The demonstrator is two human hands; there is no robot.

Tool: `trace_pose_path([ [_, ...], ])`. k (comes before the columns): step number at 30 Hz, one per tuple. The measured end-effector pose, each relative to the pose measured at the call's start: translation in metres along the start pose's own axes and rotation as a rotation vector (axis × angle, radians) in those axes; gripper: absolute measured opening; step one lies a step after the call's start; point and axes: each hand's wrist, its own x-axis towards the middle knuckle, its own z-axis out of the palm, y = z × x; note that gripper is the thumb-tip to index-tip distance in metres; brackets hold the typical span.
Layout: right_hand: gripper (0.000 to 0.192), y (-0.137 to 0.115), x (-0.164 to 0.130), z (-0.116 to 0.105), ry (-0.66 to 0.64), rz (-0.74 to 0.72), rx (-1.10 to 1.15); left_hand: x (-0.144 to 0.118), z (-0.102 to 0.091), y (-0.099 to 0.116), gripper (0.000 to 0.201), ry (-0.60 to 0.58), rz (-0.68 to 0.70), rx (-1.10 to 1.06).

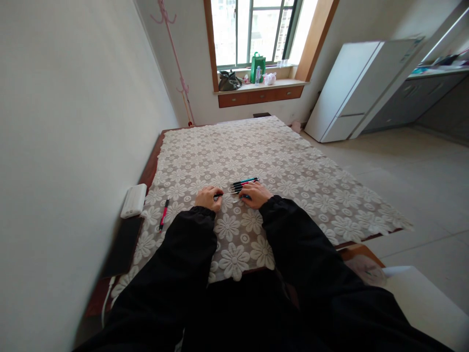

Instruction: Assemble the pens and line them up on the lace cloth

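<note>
A white floral lace cloth (293, 166) covers the surface; a white box (134, 200) and a dark flat slab (122, 247) lie at its left edge by the wall; a green bag (257, 67) stands on the windowsill (256, 86); a white fridge (351, 88) leans right.

**Table under lace cloth, pens on top**

Wooden table (149, 168) against the wall, covered by a white floral lace cloth (278, 161). On cloth: bundle of pens (245, 183) near centre, single red-black pen (163, 214) at left. White box (134, 200) and dark flat device (122, 244) on left edge.
</note>
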Motion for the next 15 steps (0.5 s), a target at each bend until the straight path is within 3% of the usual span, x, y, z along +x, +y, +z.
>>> trace_pose_path([
  [7, 0.017, -0.0052, 0.0032, 0.0036, 0.157, 0.135, 0.054, -0.0017, -0.0014, 0.0036, 0.020, -0.018, 0.119, -0.061],
  [15, 0.016, -0.0065, 0.0049, 0.0100, 0.147, 0.008, 0.069, -0.0019, -0.0015, 0.0042, 0.020, -0.014, 0.208, -0.092],
])
